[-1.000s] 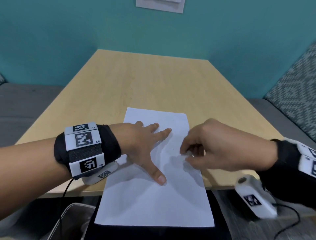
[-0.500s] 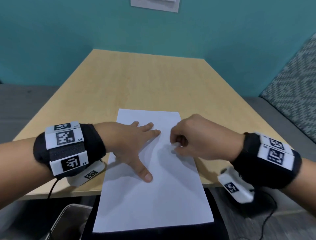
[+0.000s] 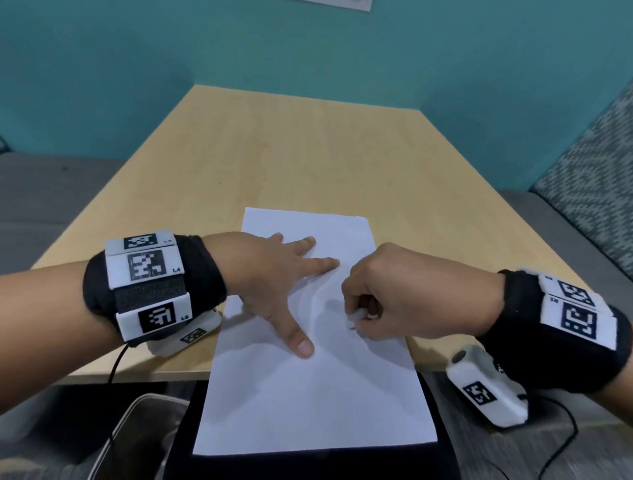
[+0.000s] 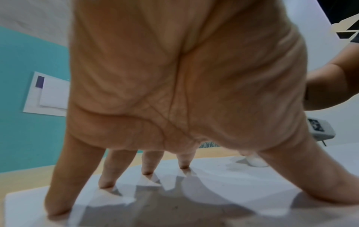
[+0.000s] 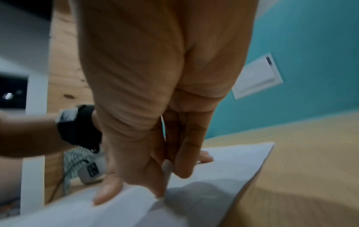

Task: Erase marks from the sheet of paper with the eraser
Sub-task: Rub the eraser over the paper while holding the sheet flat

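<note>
A white sheet of paper (image 3: 308, 394) lies on the wooden table (image 3: 308, 154), its near half hanging over the front edge. My left hand (image 3: 284, 274) lies flat on the sheet with fingers spread, pressing it down; in the left wrist view the fingertips (image 4: 147, 172) touch the paper (image 4: 213, 192). To its right, my right hand (image 3: 387, 298) is curled and pinches a small white eraser (image 3: 354, 317), whose tip meets the sheet. The eraser (image 5: 167, 169) shows between thumb and fingers in the right wrist view, and as a white tip (image 4: 256, 161) in the left wrist view. No marks are discernible.
Teal walls enclose the table's far side, with a white plate (image 3: 342, 3) on the wall. A patterned cushion (image 3: 596, 178) stands to the right. A grey bin (image 3: 137, 442) and a dark object (image 3: 308, 466) sit below the table's front edge.
My right hand has drawn back towards me along the sheet, with the eraser in it. The left hand stays flat on the paper.
</note>
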`<state>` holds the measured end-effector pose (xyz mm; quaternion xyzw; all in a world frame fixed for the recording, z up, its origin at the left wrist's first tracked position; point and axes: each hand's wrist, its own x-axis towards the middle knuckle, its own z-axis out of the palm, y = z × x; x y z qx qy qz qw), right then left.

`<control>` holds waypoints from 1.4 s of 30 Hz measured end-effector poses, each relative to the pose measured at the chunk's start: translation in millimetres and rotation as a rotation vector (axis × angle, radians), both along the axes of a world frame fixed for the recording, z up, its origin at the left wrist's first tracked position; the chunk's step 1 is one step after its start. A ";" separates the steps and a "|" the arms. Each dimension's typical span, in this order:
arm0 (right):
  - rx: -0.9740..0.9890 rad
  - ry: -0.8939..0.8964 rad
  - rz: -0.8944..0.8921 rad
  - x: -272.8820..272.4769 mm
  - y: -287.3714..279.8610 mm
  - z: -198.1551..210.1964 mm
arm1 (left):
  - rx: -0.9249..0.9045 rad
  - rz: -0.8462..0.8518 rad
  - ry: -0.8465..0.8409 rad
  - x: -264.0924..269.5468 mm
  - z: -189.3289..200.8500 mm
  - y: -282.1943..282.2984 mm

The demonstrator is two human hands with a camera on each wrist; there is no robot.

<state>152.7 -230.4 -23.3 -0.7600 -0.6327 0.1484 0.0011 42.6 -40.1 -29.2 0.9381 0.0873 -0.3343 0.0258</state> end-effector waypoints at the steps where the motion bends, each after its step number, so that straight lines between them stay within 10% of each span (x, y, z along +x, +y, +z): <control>1: 0.015 -0.008 -0.012 0.5 -1.4 3.7 | -0.003 -0.001 0.000 0.1 0.4 0.5; 13: -0.016 -0.023 -0.139 -7.4 -49.7 7.3 | 0.072 0.003 -0.237 -1.4 0.5 -2.9; 42: -0.002 -0.358 -0.126 -2.4 -1.2 -4.0 | 0.020 0.098 -0.012 12.8 1.0 -20.0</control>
